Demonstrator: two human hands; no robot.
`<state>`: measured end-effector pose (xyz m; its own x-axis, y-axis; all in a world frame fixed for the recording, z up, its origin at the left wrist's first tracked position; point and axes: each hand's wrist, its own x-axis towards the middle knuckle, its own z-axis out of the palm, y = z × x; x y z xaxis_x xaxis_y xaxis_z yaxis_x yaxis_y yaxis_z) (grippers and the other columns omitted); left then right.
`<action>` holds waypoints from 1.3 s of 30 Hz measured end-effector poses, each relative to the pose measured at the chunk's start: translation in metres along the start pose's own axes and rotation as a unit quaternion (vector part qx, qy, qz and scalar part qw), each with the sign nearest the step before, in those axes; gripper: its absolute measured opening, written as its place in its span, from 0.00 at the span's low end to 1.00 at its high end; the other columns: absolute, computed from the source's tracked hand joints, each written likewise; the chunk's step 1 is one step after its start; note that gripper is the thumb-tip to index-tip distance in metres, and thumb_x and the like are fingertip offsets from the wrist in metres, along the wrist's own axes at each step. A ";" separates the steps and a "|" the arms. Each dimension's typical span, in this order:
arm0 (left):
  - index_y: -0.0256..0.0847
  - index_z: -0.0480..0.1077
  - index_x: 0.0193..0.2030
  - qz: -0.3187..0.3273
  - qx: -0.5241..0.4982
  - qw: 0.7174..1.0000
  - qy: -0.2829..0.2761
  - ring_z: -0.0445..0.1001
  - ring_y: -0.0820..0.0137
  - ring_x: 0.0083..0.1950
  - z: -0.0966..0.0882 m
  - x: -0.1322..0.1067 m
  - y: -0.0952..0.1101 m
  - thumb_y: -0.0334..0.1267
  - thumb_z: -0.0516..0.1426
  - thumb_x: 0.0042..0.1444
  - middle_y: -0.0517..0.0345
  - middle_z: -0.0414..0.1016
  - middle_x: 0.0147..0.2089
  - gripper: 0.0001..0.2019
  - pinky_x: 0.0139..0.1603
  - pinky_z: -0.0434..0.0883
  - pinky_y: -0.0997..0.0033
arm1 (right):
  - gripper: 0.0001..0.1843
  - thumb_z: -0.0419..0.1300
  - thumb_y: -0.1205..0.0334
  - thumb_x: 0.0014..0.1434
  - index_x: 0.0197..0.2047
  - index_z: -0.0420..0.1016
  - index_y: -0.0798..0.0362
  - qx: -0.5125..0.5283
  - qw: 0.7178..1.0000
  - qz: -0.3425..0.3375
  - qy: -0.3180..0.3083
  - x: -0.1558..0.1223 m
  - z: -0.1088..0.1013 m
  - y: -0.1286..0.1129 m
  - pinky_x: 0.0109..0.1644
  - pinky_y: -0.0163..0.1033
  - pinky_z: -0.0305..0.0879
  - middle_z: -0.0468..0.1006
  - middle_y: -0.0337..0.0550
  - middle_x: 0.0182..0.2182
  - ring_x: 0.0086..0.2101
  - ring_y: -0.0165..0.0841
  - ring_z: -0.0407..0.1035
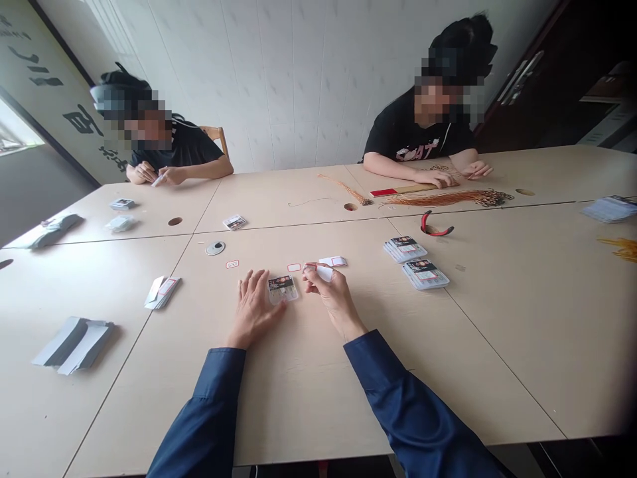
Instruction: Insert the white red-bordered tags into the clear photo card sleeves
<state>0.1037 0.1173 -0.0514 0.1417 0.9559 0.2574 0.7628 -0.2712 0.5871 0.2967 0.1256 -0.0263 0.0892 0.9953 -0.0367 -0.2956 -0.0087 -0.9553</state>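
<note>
My left hand (255, 309) rests on the table with its thumb and forefinger against a small clear plastic box (283, 296). The box lies flat and has a black printed label on top. Just right of it, my right hand (334, 299) pinches a white paper label (324, 272) above the table. A small red-bordered label (294, 267) lies behind the box, between my hands. Beyond my right hand is a folded white slip (332, 261) with a red frame. Another red-bordered label (232, 264) sits behind my left hand.
Stacked boxes (426, 274), red-handled pliers (438, 232) and orange cord bundles (448, 198) lie to the right. Leftward are label slips (162, 293) and grey-white folded papers (74, 345). Two people (174, 149) (418, 126) sit across the table, their hands busy. Cable holes (175, 222) pierce the tabletop.
</note>
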 end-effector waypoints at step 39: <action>0.45 0.65 0.57 -0.121 -0.583 0.802 -0.058 0.79 0.65 0.46 0.022 0.027 0.043 0.33 0.58 0.52 0.55 0.80 0.45 0.24 0.47 0.76 0.63 | 0.08 0.63 0.55 0.58 0.36 0.75 0.50 -0.305 0.941 -0.144 0.035 -0.005 0.004 0.011 0.36 0.37 0.69 0.83 0.43 0.32 0.32 0.37 0.76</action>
<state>0.1540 0.1339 -0.0362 0.1881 0.9821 -0.0063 -0.3205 0.0675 0.9448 0.2889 0.1212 -0.0358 0.1510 0.9561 0.2511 0.3486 0.1862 -0.9186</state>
